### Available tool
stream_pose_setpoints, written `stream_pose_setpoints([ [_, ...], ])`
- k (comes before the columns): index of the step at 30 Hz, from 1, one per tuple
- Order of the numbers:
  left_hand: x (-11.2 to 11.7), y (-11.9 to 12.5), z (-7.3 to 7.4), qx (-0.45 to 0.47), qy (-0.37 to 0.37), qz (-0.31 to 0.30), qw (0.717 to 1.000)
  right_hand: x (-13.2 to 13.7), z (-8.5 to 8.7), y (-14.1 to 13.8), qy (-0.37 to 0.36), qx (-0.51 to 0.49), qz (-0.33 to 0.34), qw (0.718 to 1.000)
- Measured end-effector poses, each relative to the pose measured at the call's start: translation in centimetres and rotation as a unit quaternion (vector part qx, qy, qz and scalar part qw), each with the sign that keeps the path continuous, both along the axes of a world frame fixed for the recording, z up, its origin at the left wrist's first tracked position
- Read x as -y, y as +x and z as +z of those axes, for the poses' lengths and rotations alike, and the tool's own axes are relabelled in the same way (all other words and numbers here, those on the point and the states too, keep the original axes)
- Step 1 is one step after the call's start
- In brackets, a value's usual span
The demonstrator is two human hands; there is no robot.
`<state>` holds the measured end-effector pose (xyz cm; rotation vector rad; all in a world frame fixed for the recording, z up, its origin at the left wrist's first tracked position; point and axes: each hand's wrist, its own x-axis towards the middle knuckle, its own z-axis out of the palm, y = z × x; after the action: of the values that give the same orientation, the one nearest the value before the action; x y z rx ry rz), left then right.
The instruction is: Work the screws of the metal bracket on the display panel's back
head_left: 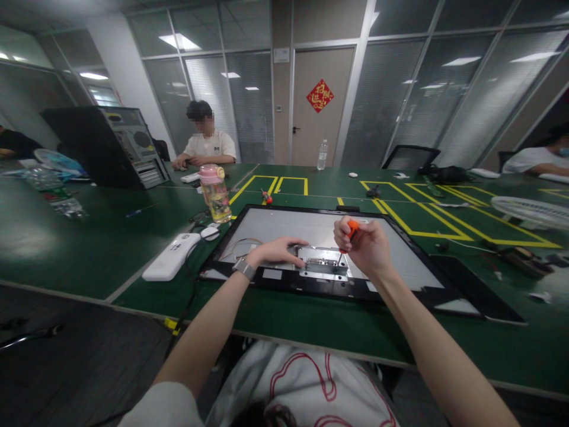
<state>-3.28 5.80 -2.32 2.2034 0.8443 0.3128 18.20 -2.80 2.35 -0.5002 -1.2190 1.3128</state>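
- Nearest, at the lower edge: white shirt with red line print, both bare forearms reaching out over the front of the bench.
- Just beyond, flat on the green bench: opened monitor, grey inner panel up, black frame around it.
- Left hand, watch at the wrist, laid flat on the panel; fingers loosely spread, touching the left end of the metal bracket, gripping nothing.
- Right hand closed round the orange screwdriver, shaft pointing down at the bracket's right end; tip hidden.
- By judgement: working a screw at the bracket; calls for an upright driver and a steady bracket.
- Left of the monitor: white oblong device, then pink-lidded bottle.
- Farther: black computer case; seated person across the bench.
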Motion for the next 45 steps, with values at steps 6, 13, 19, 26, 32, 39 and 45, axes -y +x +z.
stream_pose_setpoints([
  [6, 0.0, 0.0, -0.1, 0.004, -0.002, 0.002, 1.0, 0.1, -0.1, -0.3, 0.004, 0.002, -0.006, 1.0],
  [13, 0.0, 0.0, -0.2, 0.006, 0.003, 0.001, 1.0, -0.1, -0.2, -0.3, -0.007, -0.009, -0.002, 1.0],
  [19, -0.1, 0.0, -0.1, 0.006, 0.0, 0.004, 1.0, -0.2, -0.3, -0.3, 0.001, -0.006, -0.013, 1.0],
  [26, 0.0, 0.0, 0.0, 0.005, -0.002, 0.003, 1.0, -0.3, -0.4, -0.6, 0.008, -0.014, -0.027, 1.0],
  [32, -0.1, 0.0, 0.0, 0.002, -0.001, -0.003, 1.0, -0.3, -0.4, -0.7, 0.001, -0.031, -0.033, 0.999],
  [39, -0.3, -0.1, -0.3, 0.003, -0.001, -0.005, 1.0, -0.4, -0.4, -0.8, 0.014, -0.013, -0.051, 0.999],
  [45, -0.2, 0.0, -0.2, 0.009, -0.002, -0.005, 1.0, -0.4, -0.6, -1.2, 0.015, -0.008, -0.074, 0.997],
])
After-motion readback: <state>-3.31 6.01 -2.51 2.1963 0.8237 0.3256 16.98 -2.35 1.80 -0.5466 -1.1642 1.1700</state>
